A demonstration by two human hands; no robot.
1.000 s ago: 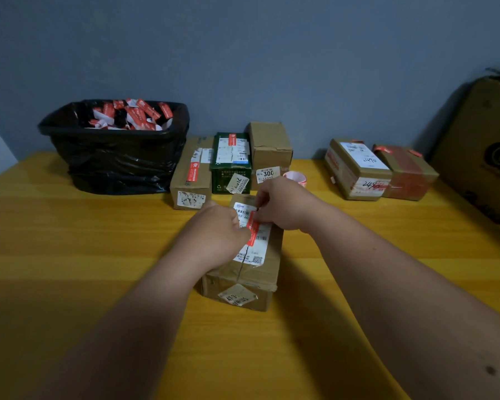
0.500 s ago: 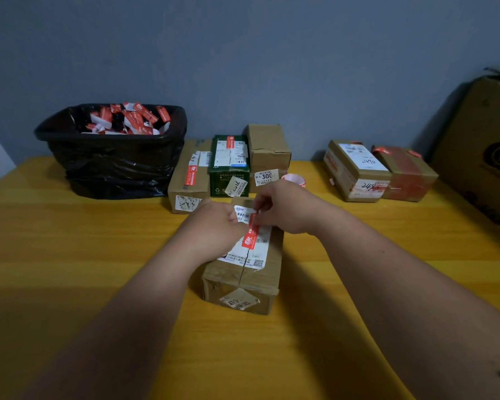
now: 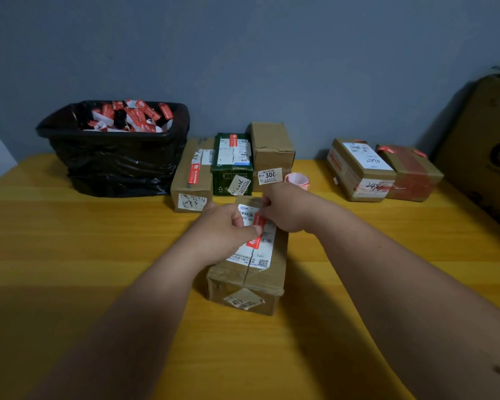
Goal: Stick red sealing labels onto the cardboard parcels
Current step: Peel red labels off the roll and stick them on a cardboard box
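A long cardboard parcel [image 3: 253, 280] lies in the middle of the yellow table [image 3: 70, 255], a white shipping slip on its top. A red sealing label [image 3: 255, 237] lies lengthwise over that slip along the parcel's centre seam. My left hand [image 3: 224, 230] presses on the label's middle with its fingertips. My right hand [image 3: 286, 207] pinches the label's far end near the parcel's back edge. Behind my right hand stands a roll of red labels [image 3: 297, 179], partly hidden.
A black-lined bin [image 3: 113, 157] full of red and white label scraps stands at the back left. Three parcels [image 3: 192, 174] stand in a row behind the one I work on, two more [image 3: 360, 168] at the back right. A large carton [image 3: 485, 145] leans at the far right.
My hands have pressed the red label lower onto the slip. The view has shifted a little, so the parcel sits slightly lower and closer.
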